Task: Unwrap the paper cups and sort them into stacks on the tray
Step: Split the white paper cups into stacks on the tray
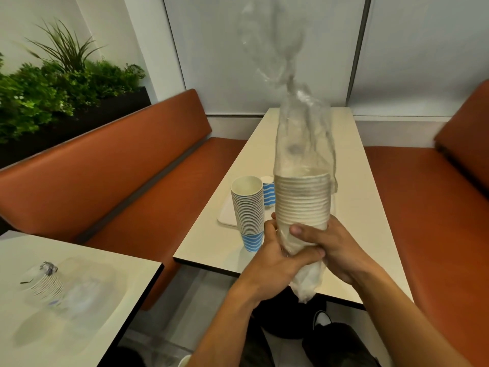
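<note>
I hold a stack of plain paper cups (302, 200) upright above the near end of the table, inside a clear plastic wrapper (304, 133) that rises loose and blurred above the rims. My left hand (275, 254) and my right hand (330, 247) both grip the stack's lower end through the plastic, whose tail hangs below my hands. A tall stack of blue-striped cups (248, 210) stands on the table just left of my hands. Behind it lies a white tray (228, 214) with a single blue-striped cup (268, 190) on it.
The beige table (357, 197) runs away from me between two orange benches (132, 165). A second table (79, 287) at lower left carries crumpled clear plastic. Plants stand in a planter (53, 83) at upper left. My legs and a shoe show below.
</note>
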